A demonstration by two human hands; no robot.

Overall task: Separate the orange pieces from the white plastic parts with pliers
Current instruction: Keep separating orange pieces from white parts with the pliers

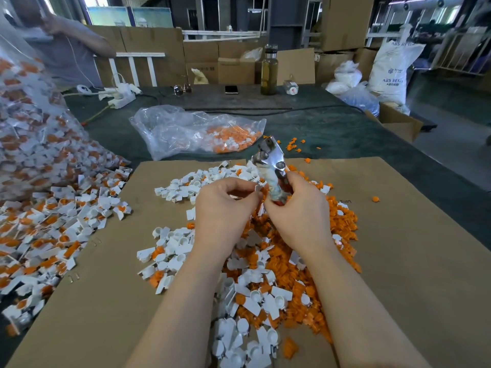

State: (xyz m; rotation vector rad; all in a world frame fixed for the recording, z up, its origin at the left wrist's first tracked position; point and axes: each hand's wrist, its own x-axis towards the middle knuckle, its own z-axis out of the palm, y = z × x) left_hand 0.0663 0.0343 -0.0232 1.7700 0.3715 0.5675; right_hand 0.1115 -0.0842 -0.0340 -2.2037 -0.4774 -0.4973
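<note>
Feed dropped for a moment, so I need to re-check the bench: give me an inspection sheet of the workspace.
Surface: brown cardboard sheet on a dark green table.
Job's things: pliers; mixed orange and white pile; unsorted parts spilling from a big bag.
Clutter: clear bag, bottle, phone, glasses.
Hands: right hand grips the pliers; left hand pinches a white part.
Cables: power strip, black cable.
Surroundings: cardboard boxes, resin sack, another person.

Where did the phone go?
The phone lies flat at the table's far edge, in the upper middle of the head view, between the sunglasses on its left and the tall bottle on its right.
</note>
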